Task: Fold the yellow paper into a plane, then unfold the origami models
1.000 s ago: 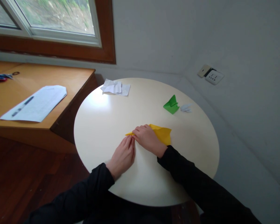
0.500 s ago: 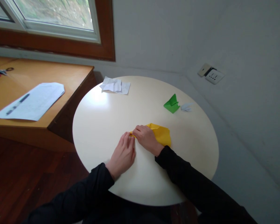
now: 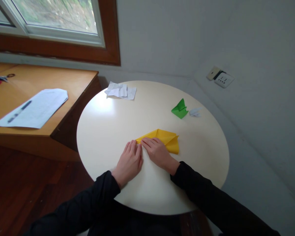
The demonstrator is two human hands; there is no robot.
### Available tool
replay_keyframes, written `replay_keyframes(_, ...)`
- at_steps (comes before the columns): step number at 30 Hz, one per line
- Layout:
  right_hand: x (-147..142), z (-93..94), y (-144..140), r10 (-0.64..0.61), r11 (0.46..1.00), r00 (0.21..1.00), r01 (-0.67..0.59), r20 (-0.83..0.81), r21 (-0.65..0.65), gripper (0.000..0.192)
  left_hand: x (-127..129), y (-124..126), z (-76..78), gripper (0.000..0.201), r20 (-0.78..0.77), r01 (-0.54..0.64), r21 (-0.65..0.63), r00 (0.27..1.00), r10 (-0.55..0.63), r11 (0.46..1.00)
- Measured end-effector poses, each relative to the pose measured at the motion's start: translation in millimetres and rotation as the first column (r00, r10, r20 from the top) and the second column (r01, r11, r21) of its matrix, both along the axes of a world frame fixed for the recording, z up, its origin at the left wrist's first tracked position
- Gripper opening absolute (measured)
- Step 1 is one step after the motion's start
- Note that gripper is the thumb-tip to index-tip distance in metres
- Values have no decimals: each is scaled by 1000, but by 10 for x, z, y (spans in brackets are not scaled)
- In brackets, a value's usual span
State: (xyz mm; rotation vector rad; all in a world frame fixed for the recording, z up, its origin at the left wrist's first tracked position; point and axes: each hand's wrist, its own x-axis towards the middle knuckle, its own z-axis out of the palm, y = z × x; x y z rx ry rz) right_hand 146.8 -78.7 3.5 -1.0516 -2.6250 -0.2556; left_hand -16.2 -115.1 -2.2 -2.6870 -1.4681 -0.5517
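Observation:
A yellow sheet of folded paper point(image 3: 165, 135) lies on the round white table point(image 3: 105, 131), its narrow tip pointing left and its wider end spreading to the right. My left hand point(image 3: 129, 161) has its fingers together, closed on that narrow tip. Just right of it, my right hand point(image 3: 159, 153) presses its closed fingers on the paper's near edge. The fingertips of both hands nearly meet, and they cover part of the folds. My thumbs are mostly hidden.
A green folded paper point(image 3: 180, 108) and a small white folded paper point(image 3: 195, 112) lie at the back right. Creased white papers point(image 3: 120, 90) lie at the back left. On the wooden desk point(image 3: 81, 77) are a paper sheet point(image 3: 44, 105), a pen point(image 3: 19, 111) and scissors point(image 3: 1, 79).
My right hand has slid slightly right and nearer along the yellow paper, uncovering more of its upper edge. The paper's right end now shows a raised flap. My left hand stays put.

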Motion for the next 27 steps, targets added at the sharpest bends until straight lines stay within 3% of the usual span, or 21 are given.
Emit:
replay_keyframes(5, 41, -70, -65, -16, 999, 999, 14, -42, -51, 37, 16, 37, 55, 40, -14, 9, -22, 1000, -9, 1000)
replay_keyframes(11, 60, 8, -128, -34, 989, 999, 32, -17, -144, 42, 19, 62, 69, 47, -66, -3, 12, 998, 4, 1000)
replay_keyframes(16, 151, -6, -155, -130, 976, 991, 123, -27, -177, 45, 8, 64, 53, 46, -121, -11, 66, 992, 18, 998)
replay_keyframes(21, 452, -87, -125, -282, 944, 959, 274, -16, -186, 45, 9, 51, 56, 44, -117, -16, 92, 993, 27, 996)
replay_keyframes(27, 692, -153, -146, -396, 906, 917, 383, -44, -184, 45, 43, 242, 154, 25, -22, -66, -28, 998, 65, 997)
